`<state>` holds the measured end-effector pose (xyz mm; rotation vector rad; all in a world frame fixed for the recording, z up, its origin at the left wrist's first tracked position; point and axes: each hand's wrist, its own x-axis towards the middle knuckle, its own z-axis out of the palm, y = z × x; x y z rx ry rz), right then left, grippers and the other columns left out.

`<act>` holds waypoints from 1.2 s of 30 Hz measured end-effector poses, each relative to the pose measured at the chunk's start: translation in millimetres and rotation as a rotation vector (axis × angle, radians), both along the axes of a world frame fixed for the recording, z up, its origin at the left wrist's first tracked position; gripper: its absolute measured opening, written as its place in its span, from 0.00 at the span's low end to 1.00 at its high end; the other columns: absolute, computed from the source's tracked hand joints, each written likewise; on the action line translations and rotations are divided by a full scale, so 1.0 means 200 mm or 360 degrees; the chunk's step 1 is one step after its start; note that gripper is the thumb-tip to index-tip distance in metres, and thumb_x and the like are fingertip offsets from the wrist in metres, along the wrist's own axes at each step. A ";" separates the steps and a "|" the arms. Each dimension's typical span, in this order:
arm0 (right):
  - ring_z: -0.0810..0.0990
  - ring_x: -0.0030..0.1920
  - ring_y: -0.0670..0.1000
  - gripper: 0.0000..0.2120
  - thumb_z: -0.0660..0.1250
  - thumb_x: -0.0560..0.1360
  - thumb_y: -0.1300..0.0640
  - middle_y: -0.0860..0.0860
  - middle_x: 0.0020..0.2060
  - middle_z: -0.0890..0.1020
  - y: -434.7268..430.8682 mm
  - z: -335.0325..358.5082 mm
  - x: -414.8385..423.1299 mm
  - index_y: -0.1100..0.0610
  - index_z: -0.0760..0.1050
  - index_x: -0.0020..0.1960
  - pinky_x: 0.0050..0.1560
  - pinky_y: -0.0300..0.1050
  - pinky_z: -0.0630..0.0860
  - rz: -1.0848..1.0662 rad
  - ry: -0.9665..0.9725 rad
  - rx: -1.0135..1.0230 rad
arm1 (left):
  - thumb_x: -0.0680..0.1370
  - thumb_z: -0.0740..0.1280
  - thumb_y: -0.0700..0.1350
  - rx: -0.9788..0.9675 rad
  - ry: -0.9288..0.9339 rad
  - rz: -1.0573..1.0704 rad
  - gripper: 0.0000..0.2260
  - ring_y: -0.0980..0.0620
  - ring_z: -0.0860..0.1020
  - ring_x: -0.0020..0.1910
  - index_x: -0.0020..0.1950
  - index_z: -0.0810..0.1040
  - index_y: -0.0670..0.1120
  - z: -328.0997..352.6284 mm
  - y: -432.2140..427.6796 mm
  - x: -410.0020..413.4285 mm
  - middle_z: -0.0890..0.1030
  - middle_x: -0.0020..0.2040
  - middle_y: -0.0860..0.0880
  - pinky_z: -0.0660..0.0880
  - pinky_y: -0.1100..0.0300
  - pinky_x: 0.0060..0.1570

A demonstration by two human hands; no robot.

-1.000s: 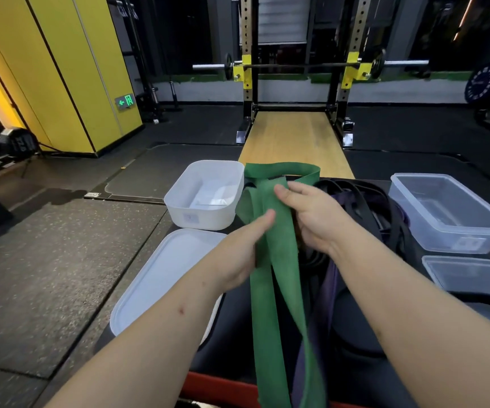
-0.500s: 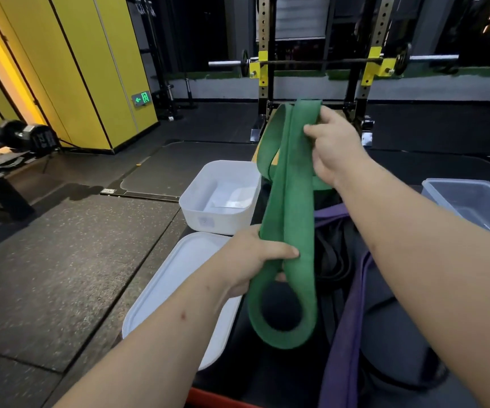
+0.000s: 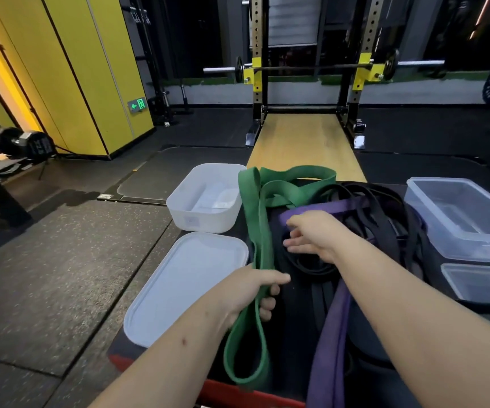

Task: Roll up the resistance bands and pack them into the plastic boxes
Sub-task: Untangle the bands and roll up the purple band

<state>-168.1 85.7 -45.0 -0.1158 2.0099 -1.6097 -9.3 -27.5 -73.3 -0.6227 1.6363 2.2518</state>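
Note:
A wide green resistance band lies doubled across the dark platform, its far end draped near the white box and its near loop hanging toward me. My left hand grips the doubled green band near its lower loop. My right hand hovers with loose fingers over the pile of black bands, beside the purple band, holding nothing. The white box is open and has no bands in it; its lid lies flat in front of it.
A clear plastic box stands at the right with a clear lid in front of it. Beyond the platform's far edge are a wooden lifting platform and a squat rack with barbell. Dumbbells sit at far left.
My right hand let go of the green band's upper end and dropped to the pile. The band's top now lies on the platform; my left hand still grips it.

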 end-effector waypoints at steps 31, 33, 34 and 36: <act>0.84 0.52 0.52 0.26 0.63 0.74 0.68 0.55 0.62 0.82 0.07 0.05 0.01 0.47 0.80 0.66 0.53 0.46 0.83 -0.0147 0.0687 0.0010 | 0.74 0.68 0.41 -0.0164 0.0298 -0.0100 0.15 0.41 0.82 0.50 0.57 0.80 0.35 0.09 0.14 0.13 0.84 0.51 0.35 0.77 0.42 0.61; 0.83 0.54 0.54 0.29 0.65 0.72 0.67 0.56 0.63 0.81 0.10 -0.07 0.01 0.45 0.77 0.68 0.55 0.50 0.82 -0.0033 0.0466 0.0039 | 0.71 0.67 0.42 -0.0236 0.0268 -0.0121 0.15 0.45 0.82 0.49 0.54 0.81 0.36 0.07 0.13 0.14 0.84 0.50 0.39 0.76 0.48 0.57; 0.83 0.55 0.56 0.31 0.66 0.71 0.66 0.56 0.63 0.81 0.11 -0.10 0.00 0.44 0.75 0.70 0.55 0.51 0.82 -0.0005 0.0402 0.0053 | 0.70 0.67 0.42 -0.0250 0.0249 -0.0116 0.14 0.45 0.81 0.47 0.53 0.82 0.39 0.07 0.12 0.15 0.84 0.48 0.41 0.76 0.50 0.55; 0.84 0.54 0.58 0.34 0.67 0.70 0.64 0.57 0.61 0.81 0.11 -0.13 0.01 0.41 0.70 0.72 0.49 0.51 0.81 -0.0012 0.0322 0.0037 | 0.70 0.67 0.42 -0.0272 0.0213 -0.0109 0.12 0.46 0.81 0.46 0.51 0.82 0.42 0.06 0.11 0.15 0.84 0.46 0.43 0.76 0.51 0.53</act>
